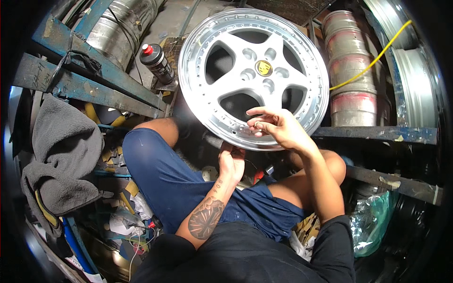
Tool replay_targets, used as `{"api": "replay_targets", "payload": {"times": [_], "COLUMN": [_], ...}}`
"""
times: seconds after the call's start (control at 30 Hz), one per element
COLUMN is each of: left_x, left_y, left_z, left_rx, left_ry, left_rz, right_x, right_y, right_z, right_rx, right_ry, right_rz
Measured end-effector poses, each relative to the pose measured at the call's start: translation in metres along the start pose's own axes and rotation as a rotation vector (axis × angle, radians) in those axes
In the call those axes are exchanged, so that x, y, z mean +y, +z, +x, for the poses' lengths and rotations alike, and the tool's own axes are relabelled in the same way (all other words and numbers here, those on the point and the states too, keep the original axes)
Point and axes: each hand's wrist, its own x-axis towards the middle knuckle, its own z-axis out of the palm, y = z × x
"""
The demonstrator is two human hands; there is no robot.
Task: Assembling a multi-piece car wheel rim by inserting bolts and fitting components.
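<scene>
A large silver five-spoke alloy wheel (207, 101) faces up in front of me, with small bolts or holes ringing its rim and a yellow cap (264, 68) at its center. My left hand (231, 162) is at the wheel's near edge, palm up, fingers curled against the underside of the rim and partly hidden by it. Over the lower right of the wheel, my right hand (276, 126) is closed, thumb and fingertips drawn together in a pinch. Whatever they may hold is too small to make out.
A dark bottle with a red cap (157, 61) stands left of the wheel. Stacked metal rims (351, 70) and a yellow cable (373, 61) are at right. A grey towel (66, 141) hangs beside blue metal beams (89, 82). Green plastic wrap (375, 221) lies low right.
</scene>
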Motion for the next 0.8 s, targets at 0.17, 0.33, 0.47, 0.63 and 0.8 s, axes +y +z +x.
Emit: {"api": "replay_targets", "payload": {"times": [0.17,0.33,0.47,0.63,0.8], "left_x": [0.007,0.009,0.004,0.004,0.007], "left_y": [-0.003,-0.002,-0.021,0.006,0.001], "left_z": [0.004,0.007,0.018,0.003,0.006], "left_rx": [-0.103,-0.199,-0.126,0.057,-0.082], "left_ry": [-0.032,-0.058,0.054,0.121,0.104], "left_rz": [0.070,-0.036,0.017,0.149,0.117], "right_x": [-0.006,-0.008,-0.010,0.001,-0.006], "right_y": [0.020,0.020,0.024,0.022,0.028], "right_z": [0.000,0.003,0.002,0.001,-0.005], "right_rx": [0.043,0.047,0.046,0.057,0.041], "right_ry": [0.049,0.141,0.153,0.122,0.122], "right_rz": [0.372,0.453,0.432,0.476,0.468]}}
